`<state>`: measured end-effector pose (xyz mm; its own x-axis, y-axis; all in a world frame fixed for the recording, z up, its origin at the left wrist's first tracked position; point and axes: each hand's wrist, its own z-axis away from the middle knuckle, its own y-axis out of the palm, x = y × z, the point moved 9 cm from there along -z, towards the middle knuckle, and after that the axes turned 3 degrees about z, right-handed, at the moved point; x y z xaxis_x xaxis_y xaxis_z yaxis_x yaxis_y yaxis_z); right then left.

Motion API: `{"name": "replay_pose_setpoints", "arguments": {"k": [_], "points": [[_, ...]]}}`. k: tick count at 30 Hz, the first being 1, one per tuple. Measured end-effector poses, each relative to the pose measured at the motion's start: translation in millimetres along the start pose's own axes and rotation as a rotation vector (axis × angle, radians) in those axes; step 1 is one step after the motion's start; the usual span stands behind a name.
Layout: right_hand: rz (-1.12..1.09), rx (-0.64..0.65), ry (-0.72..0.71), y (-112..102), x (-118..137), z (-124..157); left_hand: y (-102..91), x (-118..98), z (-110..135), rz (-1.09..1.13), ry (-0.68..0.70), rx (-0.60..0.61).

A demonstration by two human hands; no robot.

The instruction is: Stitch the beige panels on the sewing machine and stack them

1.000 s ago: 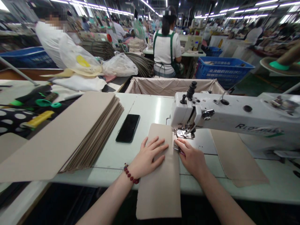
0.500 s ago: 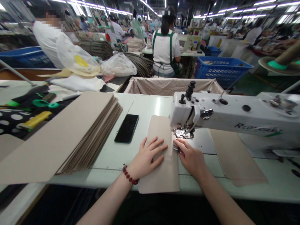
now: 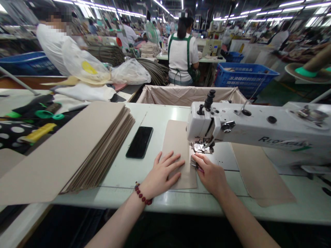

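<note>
Beige panel, thin, smooth and rounded at its far left corner, lies flat by the shiny metal presser foot; whether its edge sits beneath the foot, I can't tell. The left grip is spread over it, palm down, fingers fanned. The right grip pinches a small metal-tipped tool, mostly hidden by the fingers, at the panel's right edge. Round dark-red beads form a bracelet on the left wrist. The white, hard-cased sewing machine reaches in from the right, another beige piece lying partly behind its arm. Leftward there's a glossy black phone, then a slanting stack of beige sheets, edges showing in layers. The worktop is pale green and slick. Past it stand a box lined with creased cloth and a slotted blue plastic basket.
</note>
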<state>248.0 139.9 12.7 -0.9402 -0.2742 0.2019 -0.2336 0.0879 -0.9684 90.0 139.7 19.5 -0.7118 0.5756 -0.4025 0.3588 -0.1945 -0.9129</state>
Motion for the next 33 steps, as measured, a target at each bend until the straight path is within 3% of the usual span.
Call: {"name": "replay_pose_setpoints", "arguments": {"k": [18,33], "points": [[-0.017,0.001,0.007,2.3,-1.9,0.2,4.0,-13.9,-1.8,-0.099,0.084,0.03],[-0.071,-0.032,0.011,1.5,-3.9,-0.5,8.2,1.2,-36.6,-0.114,0.1,0.018]]}}
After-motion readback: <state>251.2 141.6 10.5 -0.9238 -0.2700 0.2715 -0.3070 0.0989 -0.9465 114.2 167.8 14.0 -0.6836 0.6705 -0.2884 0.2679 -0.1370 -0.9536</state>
